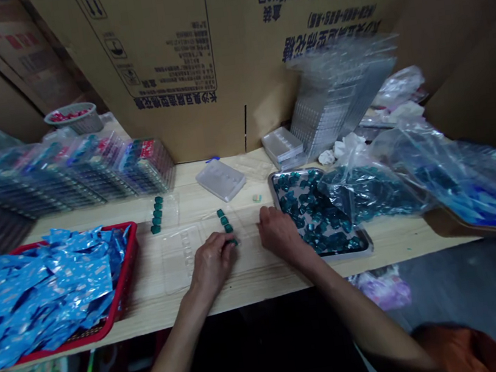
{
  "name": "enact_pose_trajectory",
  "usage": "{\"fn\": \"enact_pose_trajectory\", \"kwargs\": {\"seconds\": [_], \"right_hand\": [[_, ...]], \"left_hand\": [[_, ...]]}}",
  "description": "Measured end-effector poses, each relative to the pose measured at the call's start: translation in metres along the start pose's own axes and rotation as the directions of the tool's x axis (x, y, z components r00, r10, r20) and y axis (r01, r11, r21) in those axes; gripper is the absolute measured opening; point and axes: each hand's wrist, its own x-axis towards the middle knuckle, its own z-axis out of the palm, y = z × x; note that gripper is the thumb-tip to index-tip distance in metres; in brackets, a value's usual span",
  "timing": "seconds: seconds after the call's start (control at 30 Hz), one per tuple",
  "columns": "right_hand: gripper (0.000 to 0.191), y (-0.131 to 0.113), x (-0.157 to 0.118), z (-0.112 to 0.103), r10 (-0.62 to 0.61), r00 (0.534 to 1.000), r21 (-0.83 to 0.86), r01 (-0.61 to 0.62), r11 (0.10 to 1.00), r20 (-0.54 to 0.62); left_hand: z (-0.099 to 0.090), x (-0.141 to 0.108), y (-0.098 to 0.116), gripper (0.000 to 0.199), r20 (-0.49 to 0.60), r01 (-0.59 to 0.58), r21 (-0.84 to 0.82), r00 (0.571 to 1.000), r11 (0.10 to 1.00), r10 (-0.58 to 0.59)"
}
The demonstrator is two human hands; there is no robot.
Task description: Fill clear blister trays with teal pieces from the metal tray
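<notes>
Left hand (212,262) at the near middle of the wooden table (251,275); thumb and fingertips pinched nearly closed on one dark green piece (234,242), which sits at the near end of a short row of green pieces (224,221) on thin clear plastic. Outline of this plastic is faint. Right hand (277,231) is to the right, apart from the left, beside the left edge of a metal tray (367,243); fingers curled inward, contents of the grip hidden, so cannot tell how far closed they are or whether anything is held. Metal tray carries many loose dark green pieces (309,211); a clear bag (364,194) of similar pieces overlaps its right side. Left of the hands: a clear molded tray (175,261) lying flat and, just beyond it, a second row of green pieces (157,215), also on clear plastic. Far side of the work area: a translucent case (220,179) flat on the table, a small pale piece (256,198) to its near right, and a low stack of clear cases (283,146) beside a tall leaning stack of clear trays (329,107). Near left: red basket (133,242) heaped with blue packets (59,286). Far left: rows of stacked filled cases (89,171), with a white basket (86,119) of red pieces behind. Large printed carton (202,124) stands along the far edge.
</notes>
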Motion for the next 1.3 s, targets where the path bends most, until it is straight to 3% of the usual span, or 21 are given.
{"fn": "enact_pose_trajectory", "kwargs": {"seconds": [0.1,0.2,0.3,0.4,0.5,0.6,0.7,0.8,0.9,1.0,1.17,1.3], "right_hand": [[0.042,0.019,0.008,-0.004,0.089,0.996,0.019,-0.088,0.996,-0.032],[0.06,0.027,0.006,0.0,0.046,0.997,0.166,-0.035,0.986,-0.065],[0.058,0.028,0.001,0.008,0.013,0.996,0.394,0.022,0.919,-0.086],[0.05,0.024,-0.001,0.018,-0.049,0.997,0.615,0.073,0.785,-0.056],[0.044,0.017,0.0,0.028,-0.109,0.994,0.817,0.064,0.574,-0.001],[0.045,0.011,0.001,0.035,-0.107,0.994,0.908,0.044,0.417,0.0],[0.046,0.005,-0.002,0.032,-0.097,0.992,0.899,0.114,0.422,-0.08],[0.048,-0.004,-0.009,0.02,-0.107,0.981,0.825,0.193,0.532,-0.161],[0.062,-0.014,-0.016,0.007,-0.138,0.973,0.73,0.231,0.643,-0.186],[0.072,-0.018,-0.02,0.005,-0.178,0.967,0.73,0.255,0.635,-0.183],[0.043,-0.012,-0.017,0.013,-0.069,0.981,0.844,0.192,0.5,-0.182],[0.027,-0.01,-0.015,0.01,-0.084,0.971,0.84,0.237,0.488,-0.225]], "left_hand": [[0.006,0.004,-0.004,0.016,-0.047,0.016,0.075,0.999,0.997,-0.012],[0.014,0.007,-0.01,0.017,-0.083,0.022,0.144,0.997,0.989,-0.011],[0.021,0.009,-0.019,0.018,-0.047,-0.029,0.174,0.998,0.984,0.037],[0.024,0.013,-0.027,0.021,-0.014,-0.079,0.246,0.996,0.966,0.085],[0.026,0.017,-0.031,0.024,0.042,-0.151,0.328,0.988,0.932,0.145],[0.024,0.017,-0.028,0.027,0.087,-0.201,0.349,0.979,0.915,0.182],[0.022,0.013,-0.012,0.027,0.011,-0.155,0.218,0.988,0.964,0.156],[0.023,0.008,0.012,0.027,-0.12,0.049,-0.121,0.991,0.991,-0.064],[0.028,0.009,0.03,0.027,-0.077,0.234,-0.398,0.955,0.887,-0.286],[0.031,0.013,0.033,0.027,-0.017,0.327,-0.573,0.912,0.752,-0.41],[0.025,0.016,0.033,0.041,0.072,0.408,-0.756,0.829,0.511,-0.555],[0.017,0.017,0.041,0.043,0.192,0.442,-0.839,0.787,0.318,-0.586]]}}
